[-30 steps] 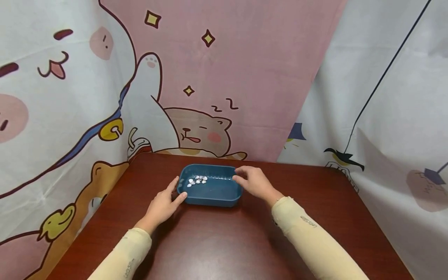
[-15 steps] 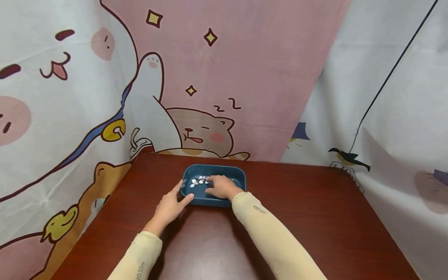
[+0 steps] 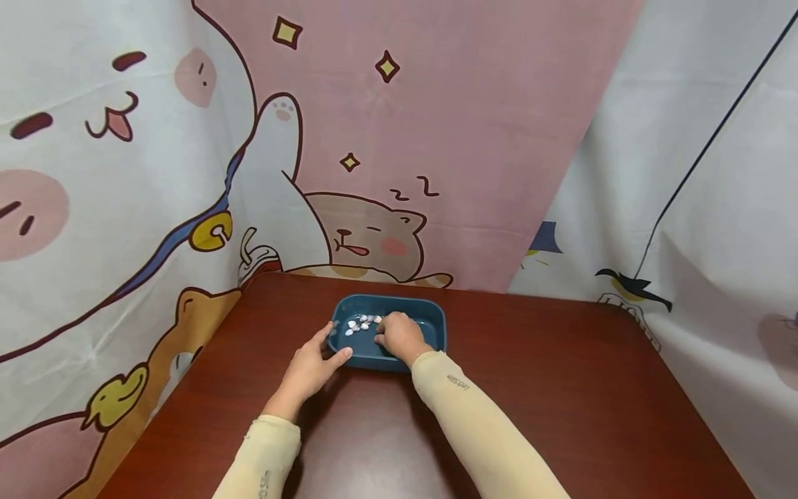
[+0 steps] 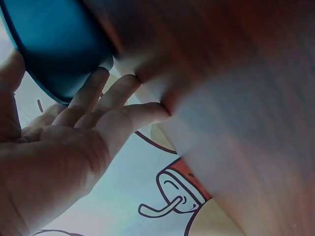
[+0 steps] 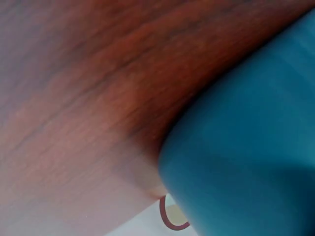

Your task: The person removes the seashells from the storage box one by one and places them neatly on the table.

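Observation:
A shallow blue plastic tray (image 3: 375, 362) lies on the table. In its left half sits a loose cluster of small white, shell-like pieces (image 3: 364, 322). My left hand (image 3: 310, 369) rests at the tray's left end, thumb by the front rim and fingers extended along the side wall. In the left wrist view, its fingertips reach the tray wall and the tabletop. My right hand (image 3: 401, 336) reaches over the front rim into the tray, fingers bent down at the right end of the cluster. Its fingertips are partly hidden, so I cannot tell whether they pinch a piece.
The dark red-brown wooden table (image 3: 542, 402) extends around the tray. Behind and beside it hangs a cartoon-printed cloth (image 3: 480, 138), meeting the table's back edge just beyond the tray. Pale yellow sleeves (image 3: 474, 416) cover both forearms.
My right hand has moved left from the tray's right rim to the white pieces, and its fingers have drawn in. My left hand stays at the tray's left end. The head view shifts slightly.

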### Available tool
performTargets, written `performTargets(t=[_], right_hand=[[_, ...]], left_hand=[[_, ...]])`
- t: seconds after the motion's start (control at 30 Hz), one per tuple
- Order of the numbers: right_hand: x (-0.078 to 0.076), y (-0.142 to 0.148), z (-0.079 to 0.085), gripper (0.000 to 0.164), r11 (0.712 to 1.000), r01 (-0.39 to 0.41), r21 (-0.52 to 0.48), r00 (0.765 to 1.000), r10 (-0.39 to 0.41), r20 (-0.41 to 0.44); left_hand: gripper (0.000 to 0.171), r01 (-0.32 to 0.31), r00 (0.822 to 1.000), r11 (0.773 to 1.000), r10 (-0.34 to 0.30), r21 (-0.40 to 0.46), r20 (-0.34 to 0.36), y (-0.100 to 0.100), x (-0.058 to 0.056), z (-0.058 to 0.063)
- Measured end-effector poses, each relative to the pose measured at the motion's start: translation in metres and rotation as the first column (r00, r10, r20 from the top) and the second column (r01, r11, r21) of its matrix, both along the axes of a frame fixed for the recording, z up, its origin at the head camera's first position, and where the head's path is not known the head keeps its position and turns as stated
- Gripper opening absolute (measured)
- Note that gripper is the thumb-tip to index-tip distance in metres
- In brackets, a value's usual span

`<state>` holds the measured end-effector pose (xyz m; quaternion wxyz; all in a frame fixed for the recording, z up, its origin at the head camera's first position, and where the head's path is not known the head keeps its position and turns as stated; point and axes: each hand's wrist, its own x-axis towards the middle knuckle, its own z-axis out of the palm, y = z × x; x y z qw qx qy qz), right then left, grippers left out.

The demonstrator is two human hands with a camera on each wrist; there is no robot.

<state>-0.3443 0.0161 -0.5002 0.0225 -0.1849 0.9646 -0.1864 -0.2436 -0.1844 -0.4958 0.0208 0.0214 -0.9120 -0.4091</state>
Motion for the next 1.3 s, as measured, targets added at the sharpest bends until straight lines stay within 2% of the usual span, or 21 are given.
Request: performTargets(t=[0.1, 0.23, 0.4, 0.57, 0.73, 1.07, 1.3], right_hand=[[-0.0025, 0.0010, -0.0012, 0.013, 0.999, 0.040, -0.013, 0.999, -0.040, -0.034], [-0.0046, 0.0012, -0.0011, 0.012, 0.999, 0.051, -0.007, 0.998, -0.051, -0.048], [-0.0050, 0.0005, -0.0003, 0.011, 0.998, 0.057, -0.013, 0.998, -0.057, -0.023], [-0.0032, 0.0013, 0.0010, 0.020, 0.998, 0.066, -0.018, 0.998, -0.065, 0.015], [-0.0023, 0.0022, 0.0023, 0.019, 0.997, 0.067, -0.031, 0.997, -0.066, 0.045], [-0.0035, 0.0064, 0.0022, 0.023, 0.999, 0.015, -0.052, 0.996, -0.010, 0.090], [-0.0035, 0.0096, 0.0021, 0.016, 0.998, -0.011, -0.066, 0.998, 0.015, 0.056]], left_hand=[[0.082, -0.003, 1.000, 1.000, 0.003, -0.003, -0.004, 0.0007, -0.0004, 0.0010], [0.082, -0.001, 1.000, 1.000, 0.001, 0.003, -0.012, 0.0011, -0.0006, 0.0007], [0.082, 0.002, 1.000, 1.000, -0.002, 0.010, -0.017, 0.0008, -0.0014, -0.0005], [0.082, 0.002, 1.000, 1.000, -0.002, 0.011, -0.008, 0.0007, -0.0019, -0.0017], [0.082, -0.003, 1.000, 1.000, 0.003, 0.011, -0.012, 0.0011, -0.0014, -0.0017], [0.081, -0.010, 1.000, 1.000, 0.010, 0.026, -0.008, 0.0018, 0.0009, -0.0008], [0.081, -0.007, 1.000, 0.999, 0.007, 0.032, -0.006, 0.0024, 0.0003, -0.0001]])
